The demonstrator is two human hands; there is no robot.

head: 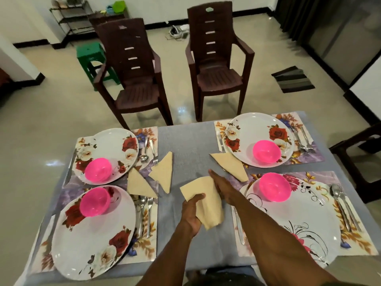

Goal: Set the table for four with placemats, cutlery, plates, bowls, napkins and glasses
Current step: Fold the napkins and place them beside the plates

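Over the middle of the grey tablecloth [185,141], my left hand [192,213] grips a beige napkin [208,201] at its lower left edge. My right hand [218,183] lies with straight fingers against the napkin's right side. Three folded triangular napkins rest on the table: one [140,185] beside the near left plate [92,242], one [162,172] near the centre, and one [229,166] by the far right plate [257,129]. Each of the floral plates stands on a placemat and carries a pink bowl [274,186].
Cutlery lies beside every plate, such as the fork and spoon [144,213] at the near left and a knife [240,228] at the near right. Two brown plastic chairs [134,83] stand beyond the far table edge, and a dark chair [362,157] on the right.
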